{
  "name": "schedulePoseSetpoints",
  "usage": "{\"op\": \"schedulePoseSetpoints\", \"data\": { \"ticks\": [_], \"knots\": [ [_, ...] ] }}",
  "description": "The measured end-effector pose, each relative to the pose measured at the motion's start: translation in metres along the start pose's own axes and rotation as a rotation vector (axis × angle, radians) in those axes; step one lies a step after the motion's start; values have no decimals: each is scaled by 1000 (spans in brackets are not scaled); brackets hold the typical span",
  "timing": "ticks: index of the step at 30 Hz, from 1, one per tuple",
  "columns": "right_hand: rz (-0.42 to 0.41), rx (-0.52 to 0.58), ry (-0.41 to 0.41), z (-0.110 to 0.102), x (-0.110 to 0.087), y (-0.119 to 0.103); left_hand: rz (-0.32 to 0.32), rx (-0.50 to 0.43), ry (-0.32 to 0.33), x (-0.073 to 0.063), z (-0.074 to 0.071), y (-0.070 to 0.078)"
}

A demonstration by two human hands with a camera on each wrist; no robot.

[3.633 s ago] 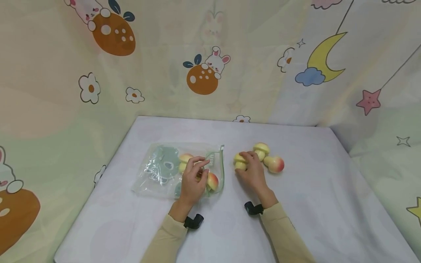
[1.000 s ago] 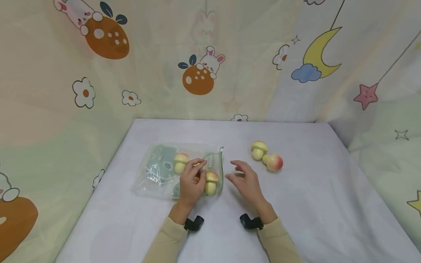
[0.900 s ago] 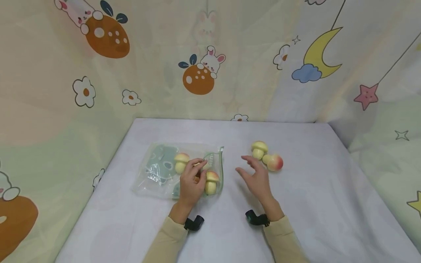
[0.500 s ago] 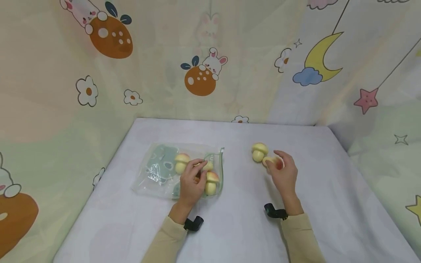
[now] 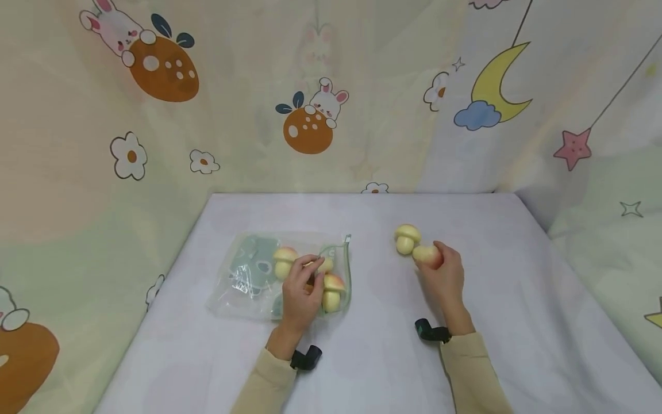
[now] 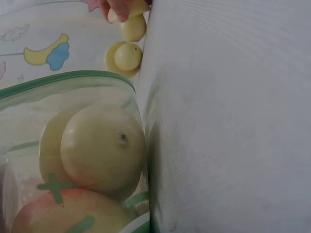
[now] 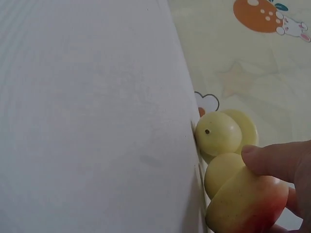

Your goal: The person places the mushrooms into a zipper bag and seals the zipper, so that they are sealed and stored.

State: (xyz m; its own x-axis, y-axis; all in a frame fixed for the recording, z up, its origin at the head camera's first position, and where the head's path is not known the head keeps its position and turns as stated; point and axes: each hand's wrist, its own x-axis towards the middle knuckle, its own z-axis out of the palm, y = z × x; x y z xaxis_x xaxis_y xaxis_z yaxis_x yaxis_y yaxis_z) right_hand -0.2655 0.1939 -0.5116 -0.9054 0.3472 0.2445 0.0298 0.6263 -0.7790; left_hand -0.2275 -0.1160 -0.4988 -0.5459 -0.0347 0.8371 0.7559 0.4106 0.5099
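Observation:
My left hand (image 5: 301,296) rests over a clear zip bag (image 5: 233,296) with a green print and a green edge, its bent fingers and thumb at the upper film. Inside lie several toy mushrooms, among them one with a pinkish cap (image 5: 333,292) near the mouth and another (image 5: 284,263) farther in; my left hand partly covers the contents. To the right, my right hand (image 5: 446,282) grips a toy mushroom (image 7: 248,201) by its red-and-yellow cap. Just beyond its stem stands a plain yellow toy mushroom (image 5: 406,238). The left wrist view shows the bag's mouth raised.
A white cloth (image 5: 377,356) covers the table. Printed fabric (image 5: 383,75) with rabbits, flowers and a moon hangs behind and beside it. Each wrist carries a small black camera (image 5: 306,357).
The yellow mushroom under my right hand is gone from the table, and another shows in the bag. My right hand has moved rightward from the bag and taken hold of the red-capped mushroom.

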Motion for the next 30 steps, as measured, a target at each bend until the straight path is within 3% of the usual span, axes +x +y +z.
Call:
{"op": "schedulePoseSetpoints", "data": {
  "ticks": [9, 16, 26, 30],
  "knots": [
    [54, 61, 51, -2, -3, 4, -20, -4, -24, 0, -4, -4],
    [-25, 183, 114, 5, -18, -13, -6, -13, -25, 0, -5, -4],
    [-179, 228, -97, 31, -35, -37, -25, -14, -41, 0, -4, -2],
    [-183, 223, -194, 38, -41, -45, -31, -8, -37, 0, -4, -1]
  ]
}}
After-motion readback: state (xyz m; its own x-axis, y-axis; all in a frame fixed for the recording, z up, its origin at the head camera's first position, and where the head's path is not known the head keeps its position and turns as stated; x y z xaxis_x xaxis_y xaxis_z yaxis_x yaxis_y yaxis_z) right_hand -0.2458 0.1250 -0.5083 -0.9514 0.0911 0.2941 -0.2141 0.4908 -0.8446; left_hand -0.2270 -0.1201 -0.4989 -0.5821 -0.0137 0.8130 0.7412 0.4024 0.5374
